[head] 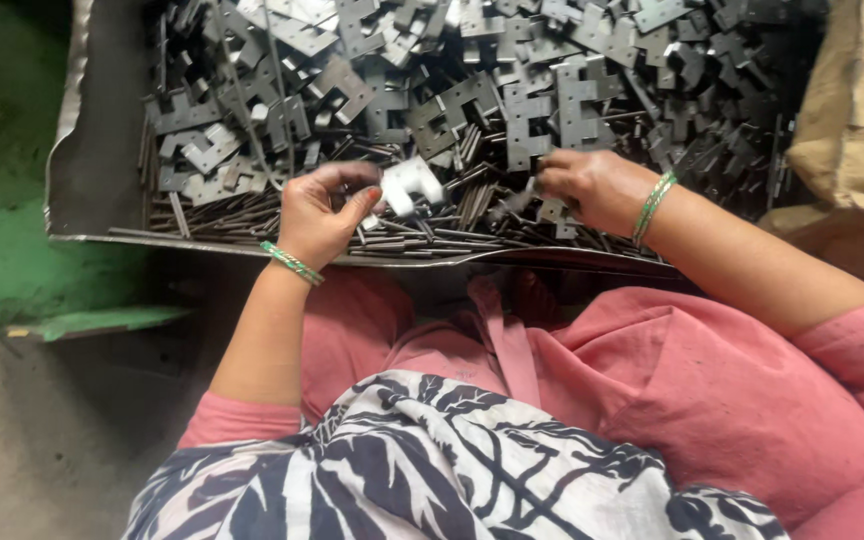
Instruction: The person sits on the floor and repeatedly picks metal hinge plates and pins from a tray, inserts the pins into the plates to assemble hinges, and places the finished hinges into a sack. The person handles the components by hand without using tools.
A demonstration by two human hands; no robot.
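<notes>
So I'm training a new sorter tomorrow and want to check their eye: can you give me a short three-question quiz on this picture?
1. True or false: the left hand holds a stack of pale plates above the tray.
2. Multiple choice: what is the right hand doing? A) resting on the lap B) reaching into the pile of dark stamped metal pieces C) holding a tool
3. Fill in: each wrist wears green ____.

Key
1. True
2. B
3. bangles
</notes>
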